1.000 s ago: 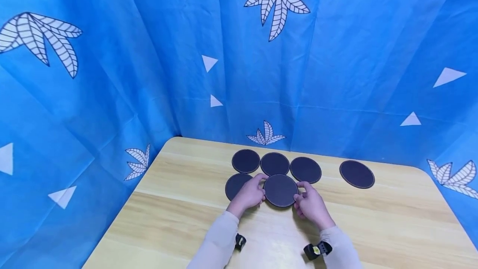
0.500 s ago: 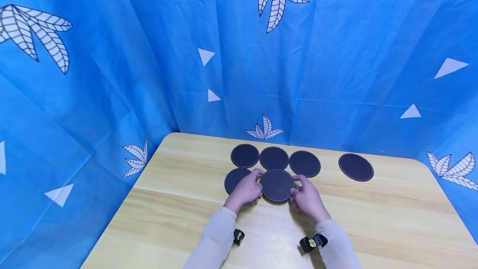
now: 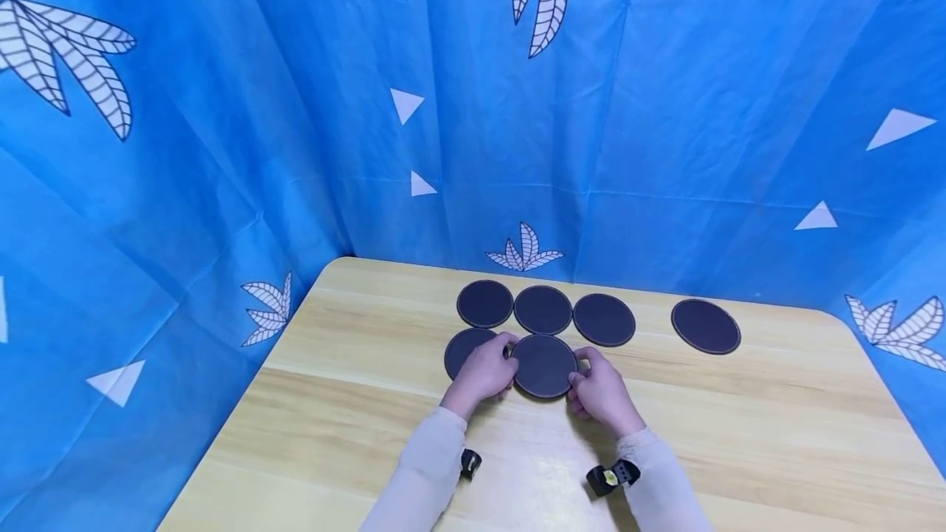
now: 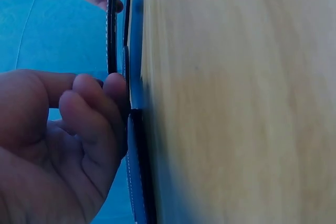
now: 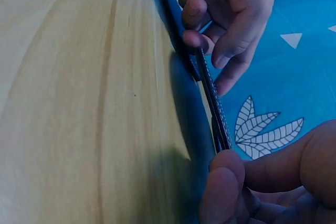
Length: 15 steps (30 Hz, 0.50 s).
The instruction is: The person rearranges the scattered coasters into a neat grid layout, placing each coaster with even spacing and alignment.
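Note:
A round dark coaster (image 3: 544, 366) with a stitched rim is held between both hands, slightly above the table. My left hand (image 3: 485, 371) pinches its left edge, and my right hand (image 3: 604, 391) pinches its right edge. The wrist views show the held coaster (image 5: 214, 95) edge-on, apart from the wood with a shadow below it. Partly hidden behind the left hand, another coaster (image 3: 464, 351) lies flat. Just beyond the held one, three more coasters form a row: the left coaster (image 3: 484, 304), the middle coaster (image 3: 543, 309) and the right coaster (image 3: 603, 319).
One separate coaster (image 3: 705, 326) lies further right along the back of the wooden table (image 3: 746, 433). A blue curtain (image 3: 665, 105) with white leaf prints hangs behind and at the left of the table. Each wrist wears a black strapped camera (image 3: 608, 479).
Both hands have carried the held coaster slightly left, closer to the coaster under the left hand. The head view has tilted and shifted a little. Both hands keep their hold.

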{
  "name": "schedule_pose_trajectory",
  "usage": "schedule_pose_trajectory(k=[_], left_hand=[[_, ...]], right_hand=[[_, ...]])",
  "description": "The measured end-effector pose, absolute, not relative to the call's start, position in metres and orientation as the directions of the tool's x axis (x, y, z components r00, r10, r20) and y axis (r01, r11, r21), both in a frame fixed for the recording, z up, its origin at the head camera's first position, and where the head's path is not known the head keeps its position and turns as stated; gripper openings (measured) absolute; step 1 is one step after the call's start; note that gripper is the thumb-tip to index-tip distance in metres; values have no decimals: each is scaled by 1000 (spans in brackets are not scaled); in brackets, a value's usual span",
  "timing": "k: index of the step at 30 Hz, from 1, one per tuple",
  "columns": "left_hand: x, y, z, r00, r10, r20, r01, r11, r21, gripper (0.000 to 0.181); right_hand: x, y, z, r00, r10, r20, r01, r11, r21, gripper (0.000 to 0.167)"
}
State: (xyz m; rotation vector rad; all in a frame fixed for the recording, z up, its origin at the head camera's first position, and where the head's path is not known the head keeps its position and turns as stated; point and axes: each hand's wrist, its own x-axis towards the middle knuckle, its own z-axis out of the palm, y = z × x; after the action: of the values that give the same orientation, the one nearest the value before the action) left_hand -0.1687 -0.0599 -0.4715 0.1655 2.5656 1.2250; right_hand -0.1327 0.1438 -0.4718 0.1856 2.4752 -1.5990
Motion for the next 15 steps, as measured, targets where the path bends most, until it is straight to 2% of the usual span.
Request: schedule_pose_trajectory(k=[6, 12, 15], left_hand=[[-170, -59, -470, -953, 262, -152, 76, 694, 716, 36], [-168, -61, -470, -961, 243, -133, 90, 728, 680, 34], [-172, -60, -468, -956, 256, -144, 95, 734, 673, 34]], right_hand=[[-130, 145, -473, -973, -13, -230, 201, 433, -878, 41], [-129, 141, -478, -982, -34, -185, 146, 484, -863, 45], [-134, 140, -475, -988, -51, -143, 91, 555, -827, 50]])
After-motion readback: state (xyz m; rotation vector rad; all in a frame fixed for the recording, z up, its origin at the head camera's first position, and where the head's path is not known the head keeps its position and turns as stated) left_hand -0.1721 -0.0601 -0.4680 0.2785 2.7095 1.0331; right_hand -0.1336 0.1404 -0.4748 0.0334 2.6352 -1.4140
